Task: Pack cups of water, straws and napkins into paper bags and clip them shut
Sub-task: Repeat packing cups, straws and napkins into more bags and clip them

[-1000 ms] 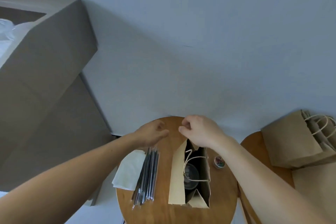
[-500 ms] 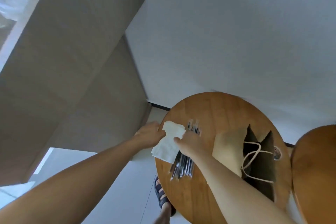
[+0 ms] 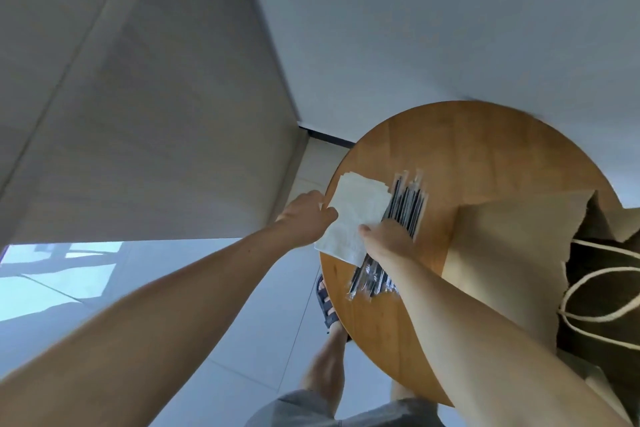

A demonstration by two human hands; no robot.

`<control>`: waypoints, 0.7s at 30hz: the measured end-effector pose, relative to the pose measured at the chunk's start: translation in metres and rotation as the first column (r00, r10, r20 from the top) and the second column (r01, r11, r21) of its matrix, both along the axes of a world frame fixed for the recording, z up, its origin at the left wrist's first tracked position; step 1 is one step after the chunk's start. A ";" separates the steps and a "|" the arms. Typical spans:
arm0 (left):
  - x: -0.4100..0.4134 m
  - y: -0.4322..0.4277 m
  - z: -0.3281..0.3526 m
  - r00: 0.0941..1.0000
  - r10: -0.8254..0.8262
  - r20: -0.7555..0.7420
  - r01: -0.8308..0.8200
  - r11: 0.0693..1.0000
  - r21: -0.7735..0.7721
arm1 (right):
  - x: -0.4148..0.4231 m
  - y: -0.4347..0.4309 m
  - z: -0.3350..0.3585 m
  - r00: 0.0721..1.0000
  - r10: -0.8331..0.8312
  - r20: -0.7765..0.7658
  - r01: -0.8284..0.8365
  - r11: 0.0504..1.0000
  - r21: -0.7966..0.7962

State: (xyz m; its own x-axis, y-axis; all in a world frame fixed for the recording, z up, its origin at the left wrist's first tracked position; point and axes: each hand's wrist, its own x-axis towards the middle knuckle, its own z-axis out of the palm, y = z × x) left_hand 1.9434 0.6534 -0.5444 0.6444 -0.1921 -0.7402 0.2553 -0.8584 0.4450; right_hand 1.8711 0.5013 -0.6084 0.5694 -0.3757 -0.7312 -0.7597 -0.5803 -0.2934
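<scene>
A stack of white napkins (image 3: 353,211) lies at the left rim of the round wooden table (image 3: 485,156), partly overhanging it. My left hand (image 3: 304,218) pinches the stack's left edge, thumb on top. Beside the napkins lies a bundle of wrapped black straws (image 3: 408,204). My right hand (image 3: 388,243) rests across the straws with its thumb tip on the napkins; its fingers are hidden under the hand. An open brown paper bag (image 3: 512,239) with white rope handles (image 3: 602,291) stands at the right. Its inside is dark, and no cup shows.
A tall grey cabinet side (image 3: 156,114) rises close on the left, and a white wall (image 3: 433,17) stands behind the table. Below the table's left edge are pale floor tiles (image 3: 263,340) and my sandalled foot (image 3: 325,302).
Both hands left the bag's top and moved left to the napkins and straws. The view swung left and down, so the bag now sits at the right edge.
</scene>
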 end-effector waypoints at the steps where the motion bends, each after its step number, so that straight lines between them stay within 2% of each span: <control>1: 0.000 0.002 -0.002 1.000 0.008 0.000 -0.008 1.000 -0.001 | -0.001 0.001 -0.002 1.000 0.001 0.013 -0.001 1.000 -0.013; 5: 0.001 0.006 -0.004 0.999 0.034 0.025 -0.035 0.999 0.013 | -0.005 0.000 0.001 0.993 0.064 0.094 -0.056 0.994 -0.093; 8: -0.001 0.004 0.000 0.998 0.035 0.060 -0.037 0.999 0.018 | -0.010 -0.002 0.010 0.979 0.067 0.193 -0.050 0.994 -0.092; 10: -0.003 -0.001 0.003 0.997 0.040 0.069 -0.041 0.999 0.006 | -0.014 -0.002 0.019 0.960 0.006 0.280 -0.007 1.000 0.001; 12: -0.004 -0.007 0.005 0.997 0.064 0.054 -0.062 0.997 -0.042 | -0.018 -0.001 0.030 0.916 -0.169 0.365 0.110 0.978 0.177; 14: -0.006 -0.013 0.008 0.992 0.127 -0.019 -0.129 0.985 -0.111 | -0.023 -0.003 0.041 0.829 -0.399 0.392 0.234 0.884 0.405; 16: -0.009 -0.019 0.012 0.959 0.225 -0.175 -0.256 0.949 -0.183 | -0.029 -0.005 0.047 0.728 -0.580 0.364 0.293 0.745 0.599; 19: -0.015 -0.024 0.015 0.836 0.328 -0.439 -0.475 0.834 -0.282 | -0.037 -0.011 0.050 0.678 -0.660 0.325 0.306 0.655 0.691; 21: -0.020 -0.026 0.013 0.803 0.356 -0.479 -0.535 0.785 -0.313 | -0.044 -0.014 0.045 0.661 -0.694 0.285 0.337 0.614 0.714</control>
